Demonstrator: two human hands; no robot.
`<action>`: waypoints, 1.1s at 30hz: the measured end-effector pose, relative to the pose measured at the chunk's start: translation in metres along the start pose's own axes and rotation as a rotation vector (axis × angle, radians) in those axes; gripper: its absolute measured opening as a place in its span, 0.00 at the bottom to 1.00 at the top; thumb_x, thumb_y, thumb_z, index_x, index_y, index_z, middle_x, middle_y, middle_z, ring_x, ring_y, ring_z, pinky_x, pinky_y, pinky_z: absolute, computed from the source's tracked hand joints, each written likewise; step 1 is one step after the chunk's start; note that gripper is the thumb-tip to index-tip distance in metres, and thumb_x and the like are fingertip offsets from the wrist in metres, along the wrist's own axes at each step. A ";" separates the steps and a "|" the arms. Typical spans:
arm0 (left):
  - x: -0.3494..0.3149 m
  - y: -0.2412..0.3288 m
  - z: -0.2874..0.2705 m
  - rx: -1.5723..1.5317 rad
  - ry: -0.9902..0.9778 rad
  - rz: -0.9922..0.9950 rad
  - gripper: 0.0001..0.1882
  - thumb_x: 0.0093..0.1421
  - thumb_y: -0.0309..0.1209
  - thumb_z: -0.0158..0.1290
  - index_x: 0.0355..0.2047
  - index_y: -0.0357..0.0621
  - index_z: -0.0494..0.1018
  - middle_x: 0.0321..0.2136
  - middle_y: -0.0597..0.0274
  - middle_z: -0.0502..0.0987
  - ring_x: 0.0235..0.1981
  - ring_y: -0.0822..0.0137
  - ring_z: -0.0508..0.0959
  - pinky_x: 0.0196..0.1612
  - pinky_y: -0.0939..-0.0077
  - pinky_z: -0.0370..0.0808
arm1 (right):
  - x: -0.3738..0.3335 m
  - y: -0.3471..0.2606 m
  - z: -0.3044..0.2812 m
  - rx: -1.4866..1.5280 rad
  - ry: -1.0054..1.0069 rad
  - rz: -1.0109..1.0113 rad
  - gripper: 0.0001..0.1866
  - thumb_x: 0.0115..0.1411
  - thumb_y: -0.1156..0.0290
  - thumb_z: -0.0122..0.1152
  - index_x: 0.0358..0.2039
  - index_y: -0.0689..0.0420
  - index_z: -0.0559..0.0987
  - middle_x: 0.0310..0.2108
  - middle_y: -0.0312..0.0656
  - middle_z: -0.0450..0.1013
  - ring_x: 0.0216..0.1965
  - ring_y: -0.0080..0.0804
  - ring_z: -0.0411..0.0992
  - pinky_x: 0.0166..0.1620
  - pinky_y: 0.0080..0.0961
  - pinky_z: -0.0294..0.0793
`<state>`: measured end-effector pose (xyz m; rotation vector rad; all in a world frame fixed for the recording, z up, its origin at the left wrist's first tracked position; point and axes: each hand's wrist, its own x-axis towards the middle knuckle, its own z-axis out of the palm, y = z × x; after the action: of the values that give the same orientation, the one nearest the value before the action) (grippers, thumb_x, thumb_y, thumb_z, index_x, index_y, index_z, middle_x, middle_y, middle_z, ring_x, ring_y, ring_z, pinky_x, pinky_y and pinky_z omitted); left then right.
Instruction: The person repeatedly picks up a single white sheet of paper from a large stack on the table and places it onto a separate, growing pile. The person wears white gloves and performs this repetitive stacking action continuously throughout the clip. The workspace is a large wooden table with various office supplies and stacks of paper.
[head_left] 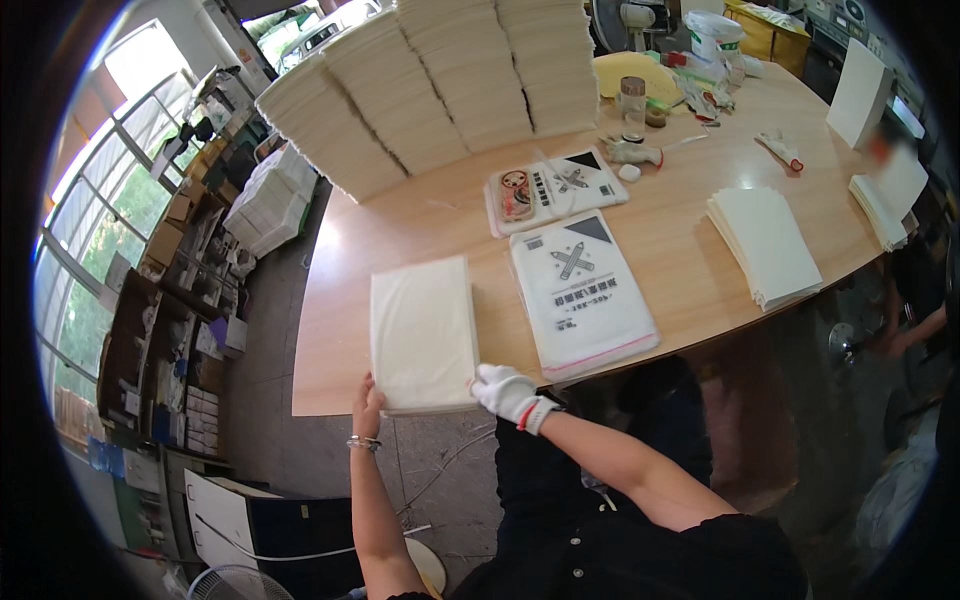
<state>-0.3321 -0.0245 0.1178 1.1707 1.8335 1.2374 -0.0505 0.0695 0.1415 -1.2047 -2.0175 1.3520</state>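
Observation:
A thick stack of cream paper (424, 330) lies at the table's near left edge, its near end at or slightly past the edge. My bare left hand (368, 402), with a bracelet on the wrist, grips its near left corner. At the near right corner, my right hand (508, 394) in a white glove has its fingers closed on the stack's side. Just right of the stack lies a pile of printed clear plastic bags (582, 295). Behind that is a second pile of bags (590, 183) with a red-and-tan patterned box (516, 196) on it.
Tall blocks of stacked paper (440, 85) stand along the table's far side. Two smaller paper stacks (768, 248) sit at the right, near another person's arm (925, 328). A clear jar (632, 110) and gloves (635, 152) lie at the back. A fan (240, 582) stands lower left.

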 end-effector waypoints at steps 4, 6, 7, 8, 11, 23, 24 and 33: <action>0.004 -0.039 -0.009 0.005 0.015 -0.042 0.24 0.52 0.24 0.38 0.51 0.32 0.58 0.44 0.58 0.68 0.42 0.70 0.68 0.45 0.79 0.64 | 0.005 0.006 0.022 -0.195 -0.044 0.044 0.21 0.51 0.53 0.50 0.36 0.59 0.68 0.35 0.54 0.68 0.37 0.50 0.68 0.39 0.39 0.66; 0.002 -0.048 -0.003 -0.035 0.026 -0.043 0.25 0.50 0.23 0.37 0.52 0.32 0.58 0.45 0.56 0.67 0.44 0.68 0.67 0.47 0.78 0.63 | 0.001 0.012 0.029 -0.263 0.133 0.018 0.25 0.50 0.52 0.51 0.40 0.60 0.66 0.40 0.53 0.66 0.41 0.50 0.66 0.41 0.39 0.66; 0.000 -0.053 0.002 -0.057 0.030 -0.050 0.26 0.50 0.23 0.37 0.52 0.32 0.58 0.46 0.55 0.67 0.45 0.67 0.67 0.48 0.78 0.62 | 0.000 0.014 0.034 -0.197 0.225 -0.016 0.25 0.49 0.56 0.52 0.42 0.61 0.65 0.46 0.52 0.61 0.44 0.50 0.64 0.44 0.39 0.65; -0.001 -0.057 0.006 -0.078 0.036 -0.057 0.27 0.49 0.23 0.36 0.53 0.31 0.57 0.47 0.54 0.66 0.46 0.66 0.67 0.49 0.78 0.62 | 0.002 0.015 0.039 -0.201 0.177 0.002 0.24 0.49 0.57 0.51 0.41 0.61 0.64 0.45 0.52 0.61 0.44 0.50 0.64 0.44 0.39 0.65; -0.005 -0.045 0.019 -0.022 0.094 -0.143 0.26 0.49 0.24 0.37 0.51 0.31 0.60 0.46 0.55 0.67 0.45 0.68 0.67 0.46 0.79 0.63 | 0.009 0.008 0.036 -0.225 0.089 0.067 0.20 0.49 0.60 0.47 0.39 0.61 0.65 0.42 0.52 0.63 0.42 0.51 0.64 0.44 0.40 0.64; -0.012 -0.042 0.020 0.257 0.730 0.189 0.20 0.53 0.25 0.41 0.48 0.35 0.63 0.32 0.63 0.72 0.31 0.71 0.72 0.33 0.78 0.69 | -0.048 0.081 -0.092 -0.342 0.512 -0.781 0.10 0.53 0.70 0.52 0.35 0.62 0.72 0.29 0.45 0.71 0.30 0.39 0.71 0.34 0.27 0.70; -0.017 -0.008 0.033 0.362 0.794 0.308 0.19 0.54 0.25 0.41 0.48 0.35 0.63 0.33 0.62 0.73 0.33 0.71 0.72 0.34 0.77 0.70 | -0.062 0.107 -0.131 -0.772 0.790 -0.859 0.09 0.54 0.67 0.53 0.30 0.60 0.72 0.26 0.43 0.71 0.26 0.35 0.70 0.30 0.29 0.70; -0.015 0.119 0.213 0.225 -0.230 0.470 0.11 0.52 0.21 0.46 0.38 0.36 0.68 0.31 0.53 0.74 0.35 0.59 0.75 0.39 0.71 0.70 | -0.169 0.229 -0.361 1.259 1.261 0.140 0.12 0.58 0.69 0.43 0.41 0.59 0.64 0.44 0.47 0.63 0.46 0.43 0.64 0.47 0.43 0.64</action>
<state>-0.1058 0.0609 0.1517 1.8662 1.6054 1.0931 0.4008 0.1501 0.1128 -1.0233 -0.0965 1.0494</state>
